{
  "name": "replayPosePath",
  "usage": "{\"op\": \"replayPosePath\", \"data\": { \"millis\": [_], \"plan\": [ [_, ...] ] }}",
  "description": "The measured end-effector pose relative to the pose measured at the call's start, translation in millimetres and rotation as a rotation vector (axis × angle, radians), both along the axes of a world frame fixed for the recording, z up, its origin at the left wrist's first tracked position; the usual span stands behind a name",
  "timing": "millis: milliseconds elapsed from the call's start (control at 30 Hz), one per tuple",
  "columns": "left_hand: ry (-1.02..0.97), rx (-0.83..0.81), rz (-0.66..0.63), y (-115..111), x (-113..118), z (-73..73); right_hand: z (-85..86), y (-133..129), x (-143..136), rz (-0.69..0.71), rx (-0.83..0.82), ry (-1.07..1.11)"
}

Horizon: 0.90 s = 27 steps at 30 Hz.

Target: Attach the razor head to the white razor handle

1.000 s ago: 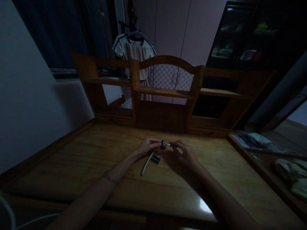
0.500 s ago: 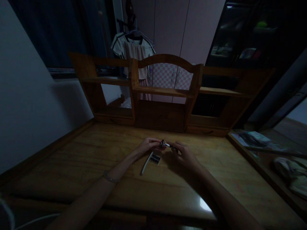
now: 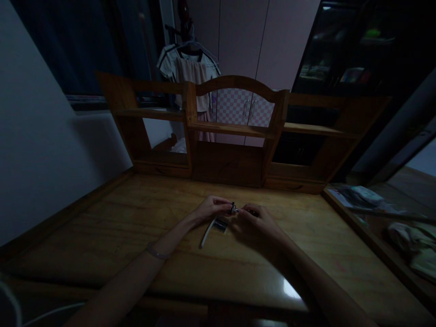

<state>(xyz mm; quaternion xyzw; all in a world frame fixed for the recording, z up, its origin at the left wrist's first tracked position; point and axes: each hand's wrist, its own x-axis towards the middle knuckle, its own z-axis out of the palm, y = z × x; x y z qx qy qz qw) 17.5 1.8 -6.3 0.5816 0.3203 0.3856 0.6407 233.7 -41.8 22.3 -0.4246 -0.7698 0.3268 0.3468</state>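
Observation:
Just above the desk, my left hand (image 3: 213, 207) pinches the dark head of a small silver-and-black tool (image 3: 233, 209), too dim to name for sure. On the other side, my right hand (image 3: 255, 216) is closed around its dark handle, the thumb and forefinger close to the shiny neck. Both hands nearly meet over the tool. Below my left hand lies a flat small pack (image 3: 220, 225) with dark strips in it. Beside that pack a thin white stick (image 3: 206, 235) rests on the wood, its upper end close under my left fingers.
The wooden desk (image 3: 153, 213) carries a shelf unit (image 3: 235, 131) along its back edge. To the right, a lower shelf holds papers (image 3: 361, 196) and folded cloth (image 3: 418, 250). A white wall (image 3: 41, 150) borders the left side. A pale cable (image 3: 56, 311) runs at the bottom left.
My right thumb and forefinger have slid left along the silver neck, closer to the head. The tool has turned slightly, and less of its neck shows. Pack and stick stay put.

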Motion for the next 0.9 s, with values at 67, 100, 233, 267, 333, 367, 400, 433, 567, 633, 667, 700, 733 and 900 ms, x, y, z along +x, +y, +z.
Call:
{"op": "replayPosePath", "data": {
  "millis": [67, 100, 233, 267, 333, 367, 400, 433, 567, 633, 667, 700, 733, 900],
  "plan": [
    [0.003, -0.001, -0.006, -1.4, 0.1, 1.7, -0.5, 1.3, 1.0, 0.003, -0.019, -0.002],
    [0.008, 0.0, -0.009, -2.3, 0.2, 2.8, -0.7, 1.7, 1.3, 0.007, -0.029, -0.001],
    [0.02, 0.024, -0.007, -5.6, 0.7, 5.7, -1.5, 1.9, 1.3, 0.015, -0.066, 0.015],
    [0.022, 0.031, -0.005, -6.1, 0.9, 5.9, -2.0, 1.9, 1.2, 0.013, -0.071, 0.017],
    [0.032, 0.039, -0.002, -6.8, 1.0, 6.1, -3.4, 1.9, 0.9, 0.003, -0.079, 0.013],
    [0.037, 0.039, -0.003, -7.1, 1.0, 6.1, -4.2, 2.0, 0.8, -0.004, -0.084, 0.01],
    [0.04, 0.038, -0.007, -7.3, 0.9, 6.2, -5.0, 2.2, 0.8, -0.012, -0.09, 0.006],
    [0.04, 0.036, -0.015, -7.5, 0.8, 6.4, -5.6, 2.4, 0.7, -0.022, -0.095, 0.001],
    [0.025, 0.032, -0.035, -7.8, 0.5, 7.0, -5.0, 3.6, 0.3, -0.05, -0.068, -0.034],
    [0.017, 0.034, -0.035, -7.1, 0.8, 6.3, -2.9, 4.0, 0.1, -0.055, -0.044, -0.042],
    [0.015, 0.041, -0.03, -6.3, 0.9, 5.6, -1.9, 4.2, 0.1, -0.055, -0.034, -0.041],
    [0.016, 0.054, -0.025, -5.2, 1.1, 4.6, -1.0, 4.4, 0.2, -0.059, -0.025, -0.035],
    [0.019, 0.07, -0.015, -3.8, 1.0, 3.4, -0.3, 4.8, 0.5, -0.069, -0.018, -0.024],
    [0.102, 0.189, 0.108, 5.0, -5.7, 3.4, 0.9, 8.9, 3.9, -0.173, -0.003, 0.019]
  ]
}}
